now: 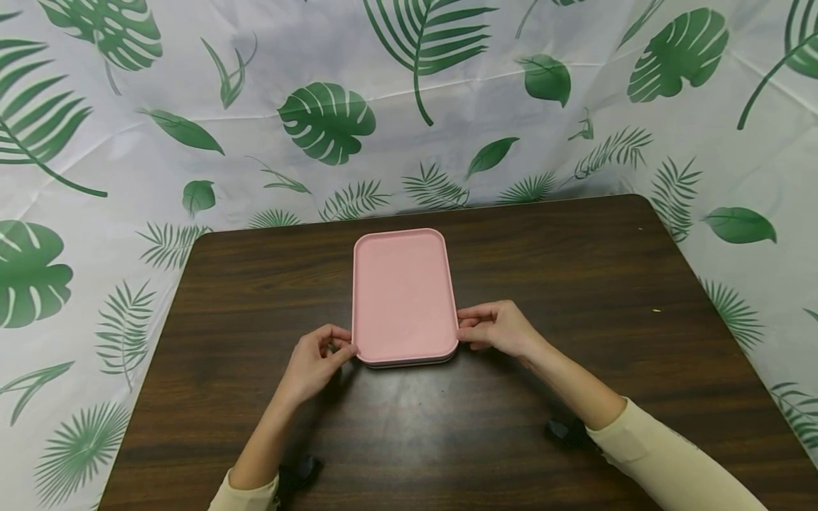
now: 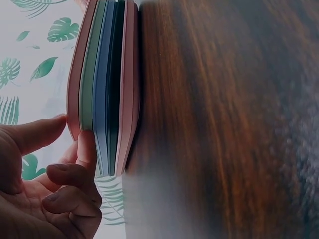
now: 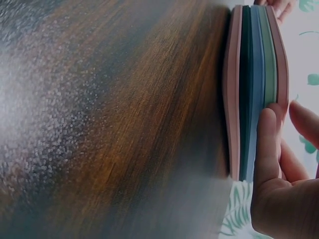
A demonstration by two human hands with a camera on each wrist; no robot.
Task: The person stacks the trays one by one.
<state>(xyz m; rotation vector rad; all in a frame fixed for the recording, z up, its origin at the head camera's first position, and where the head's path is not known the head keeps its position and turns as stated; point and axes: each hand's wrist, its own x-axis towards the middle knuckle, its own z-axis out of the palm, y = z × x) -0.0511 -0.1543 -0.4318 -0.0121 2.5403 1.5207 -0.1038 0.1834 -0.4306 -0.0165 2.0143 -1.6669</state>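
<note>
A pink rectangular tray with rounded corners and a raised rim tops a stack on the table. Below it the left wrist view shows a green tray, a blue tray, a dark green tray and another pink tray at the bottom. My left hand pinches the top tray near its front left corner, thumb at the rim and index finger against the side below. On the opposite side my right hand pinches it between thumb and fingers. Both hands' other fingers are partly hidden in the head view.
The stack stands on a dark wood-grain table. Behind and beside the table hangs a white cloth with green leaf prints. A small pale speck lies on the right of the table.
</note>
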